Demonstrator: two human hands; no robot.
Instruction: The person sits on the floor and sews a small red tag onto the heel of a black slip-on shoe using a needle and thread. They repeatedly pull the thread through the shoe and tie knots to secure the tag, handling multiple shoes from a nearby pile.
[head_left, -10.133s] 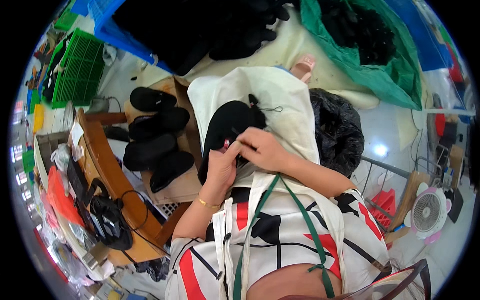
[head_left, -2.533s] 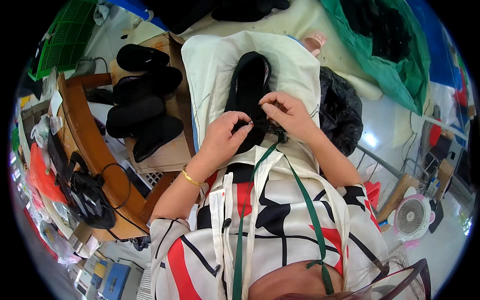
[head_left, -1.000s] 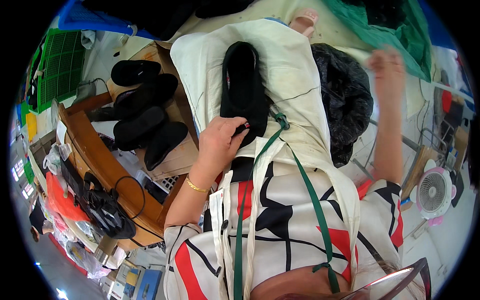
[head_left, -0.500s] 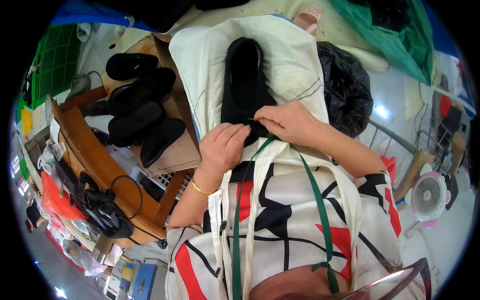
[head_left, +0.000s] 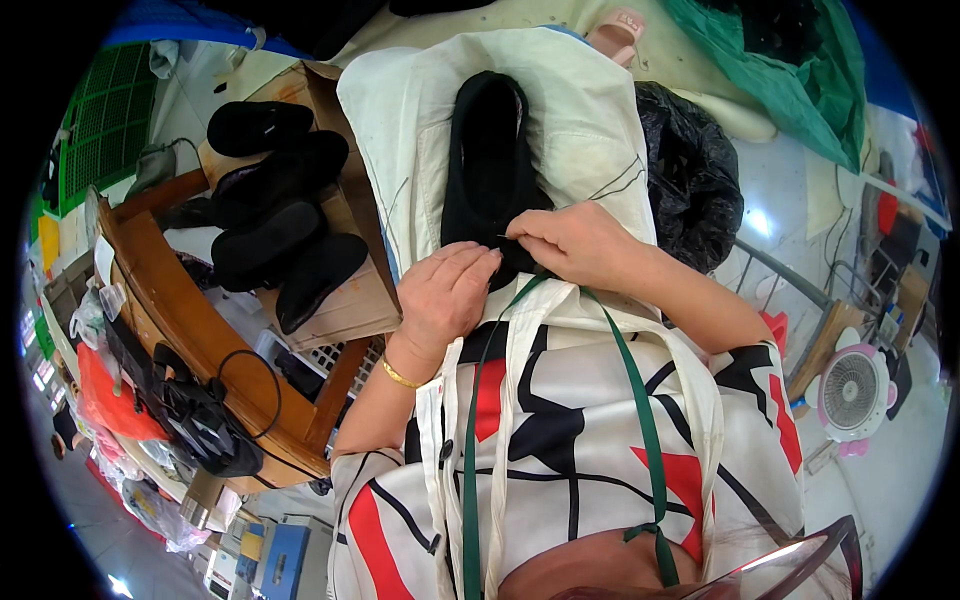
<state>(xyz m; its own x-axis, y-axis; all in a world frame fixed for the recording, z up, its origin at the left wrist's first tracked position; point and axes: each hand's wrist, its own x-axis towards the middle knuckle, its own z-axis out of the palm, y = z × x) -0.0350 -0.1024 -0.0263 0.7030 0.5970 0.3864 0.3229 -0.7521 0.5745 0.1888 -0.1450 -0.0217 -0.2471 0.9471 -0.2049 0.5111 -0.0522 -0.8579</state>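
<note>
A black slip-on shoe [head_left: 462, 212] lies on the white cloth over my lap, its opening facing up and its toe toward me. My left hand [head_left: 445, 290] is closed on the left side of the toe, the fingers pressed together along the black fabric. At the toe's right side, my right hand [head_left: 578, 243] pinches a thin needle [head_left: 503, 236] between thumb and fingertips. The needle points left across the upper toward my left fingertips. Whether its tip is in the fabric is too small to tell. The tip of the toe is partly hidden by my hands.
Several black shoes [head_left: 268, 245] rest on a cardboard box [head_left: 365, 295] at the left, beside a wooden frame [head_left: 180, 320]. A black plastic bag [head_left: 690, 190] stands right of the cloth [head_left: 590, 120]. Farther right are a small fan [head_left: 853, 390] and a metal rack.
</note>
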